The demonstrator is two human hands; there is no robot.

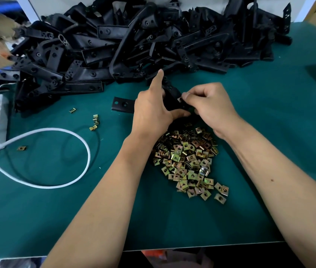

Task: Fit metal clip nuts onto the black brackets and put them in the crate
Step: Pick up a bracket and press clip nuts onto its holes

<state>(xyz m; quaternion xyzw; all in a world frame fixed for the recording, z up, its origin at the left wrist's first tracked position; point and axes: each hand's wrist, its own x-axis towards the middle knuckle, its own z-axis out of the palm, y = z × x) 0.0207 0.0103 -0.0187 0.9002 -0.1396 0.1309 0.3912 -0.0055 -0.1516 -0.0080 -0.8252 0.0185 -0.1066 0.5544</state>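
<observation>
both hands grip one matte black bracket point(172, 97): left hand point(151, 111) clasps, right hand point(209, 107) pinches a clip nut point(179, 99).

Left forearm: extended forward from the lower left, bare.
Left hand point(151, 109): curled around a black bracket point(172, 97), index finger pointed straight up and away, thumb tucked beneath.
Right forearm: extended forward from the lower right, bare.
Right hand point(209, 105): fingers bent inward, fingertips pinched at the bracket's edge.

black bracket point(172, 97) held above table | brass-coloured clip nuts point(188, 161) heaped below | brackets pile point(143, 41) behind
</observation>
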